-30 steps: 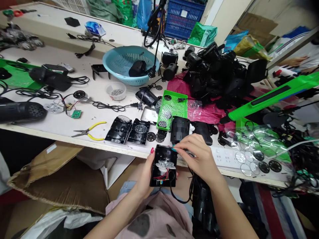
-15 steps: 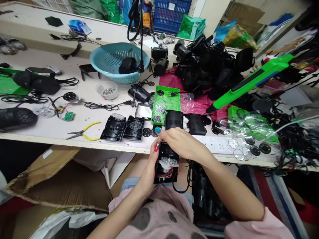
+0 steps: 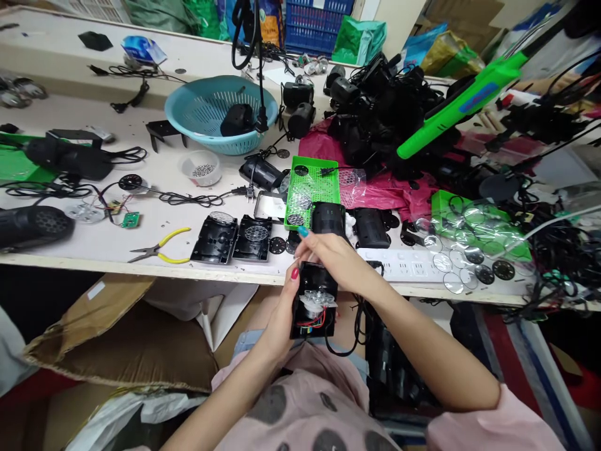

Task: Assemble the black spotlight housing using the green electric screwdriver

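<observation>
My left hand [image 3: 282, 311] is wrapped round the left side of an opened black plastic housing [image 3: 313, 275], held just off the table's front edge. Inside the housing sit a cluster of clear plastic lenses [image 3: 318, 300] and red and blue wires [image 3: 312, 324]. A black cable [image 3: 342, 354] loops out of its lower right. Over the top end of the housing lies my right hand [image 3: 339, 255], its thumb and fingers pinched together; whatever is between them is hidden. Just beyond stand a black housing shell [image 3: 328, 217] and a green perforated tray [image 3: 323, 168].
Yellow-handled pliers [image 3: 162, 248] and two opened black shells [image 3: 214, 240] lie to the left. A green power screwdriver [image 3: 462, 103] hangs at right above piled black parts [image 3: 375, 119]. A white power strip [image 3: 407, 267] runs along the front edge; a blue basket [image 3: 188, 122] stands behind.
The green screwdriver has swung up and away from the table. My right hand's fingers have shifted at the housing's top end. A bit of black cable now shows beside my right wrist.
</observation>
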A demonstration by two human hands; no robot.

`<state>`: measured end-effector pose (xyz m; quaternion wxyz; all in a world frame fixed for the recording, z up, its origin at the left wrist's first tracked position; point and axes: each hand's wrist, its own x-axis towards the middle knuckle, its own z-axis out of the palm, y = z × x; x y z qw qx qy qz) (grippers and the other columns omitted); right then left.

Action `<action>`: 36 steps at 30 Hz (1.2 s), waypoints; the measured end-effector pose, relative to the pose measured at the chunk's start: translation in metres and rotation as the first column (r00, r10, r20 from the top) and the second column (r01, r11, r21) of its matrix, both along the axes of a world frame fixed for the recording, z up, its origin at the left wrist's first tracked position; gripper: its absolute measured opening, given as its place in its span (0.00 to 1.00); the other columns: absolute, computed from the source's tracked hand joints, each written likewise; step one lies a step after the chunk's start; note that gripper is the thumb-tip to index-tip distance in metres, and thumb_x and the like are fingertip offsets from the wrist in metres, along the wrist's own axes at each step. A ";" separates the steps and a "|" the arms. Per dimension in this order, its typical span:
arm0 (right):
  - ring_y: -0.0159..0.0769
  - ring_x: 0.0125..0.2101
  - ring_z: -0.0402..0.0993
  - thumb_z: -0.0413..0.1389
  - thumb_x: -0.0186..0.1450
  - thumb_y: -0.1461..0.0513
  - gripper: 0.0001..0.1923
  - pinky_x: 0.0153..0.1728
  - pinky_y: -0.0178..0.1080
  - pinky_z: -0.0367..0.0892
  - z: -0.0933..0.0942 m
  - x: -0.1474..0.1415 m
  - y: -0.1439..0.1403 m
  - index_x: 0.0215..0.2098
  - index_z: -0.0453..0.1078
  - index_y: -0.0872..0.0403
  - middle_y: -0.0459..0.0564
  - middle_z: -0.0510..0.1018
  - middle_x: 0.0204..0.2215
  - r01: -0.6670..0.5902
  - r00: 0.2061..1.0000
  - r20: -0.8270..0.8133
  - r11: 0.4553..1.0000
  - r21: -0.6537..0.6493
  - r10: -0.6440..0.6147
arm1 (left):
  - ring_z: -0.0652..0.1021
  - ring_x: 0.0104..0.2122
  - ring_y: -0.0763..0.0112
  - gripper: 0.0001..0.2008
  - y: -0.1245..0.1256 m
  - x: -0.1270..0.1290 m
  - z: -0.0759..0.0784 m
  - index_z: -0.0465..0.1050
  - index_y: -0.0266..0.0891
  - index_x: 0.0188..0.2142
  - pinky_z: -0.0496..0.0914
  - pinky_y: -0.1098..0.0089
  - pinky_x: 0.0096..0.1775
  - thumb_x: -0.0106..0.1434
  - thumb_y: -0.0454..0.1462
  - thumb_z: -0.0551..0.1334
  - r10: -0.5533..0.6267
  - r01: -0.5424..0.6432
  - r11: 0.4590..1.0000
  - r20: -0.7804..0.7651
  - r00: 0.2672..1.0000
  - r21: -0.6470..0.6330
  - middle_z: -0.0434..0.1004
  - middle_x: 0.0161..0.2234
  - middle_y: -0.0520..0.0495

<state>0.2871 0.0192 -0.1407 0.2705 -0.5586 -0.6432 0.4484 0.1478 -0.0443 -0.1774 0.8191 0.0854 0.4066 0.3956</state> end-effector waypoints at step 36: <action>0.37 0.40 0.74 0.49 0.73 0.69 0.10 0.45 0.40 0.74 -0.024 0.032 -0.106 0.51 0.66 0.56 0.53 0.73 0.41 -0.095 0.947 0.312 0.859 0.503 -0.079 | 0.74 0.56 0.54 0.26 0.008 0.003 0.002 0.77 0.37 0.50 0.66 0.60 0.59 0.59 0.52 0.67 0.065 -0.057 0.998 -0.246 0.967 0.039 0.80 0.50 0.44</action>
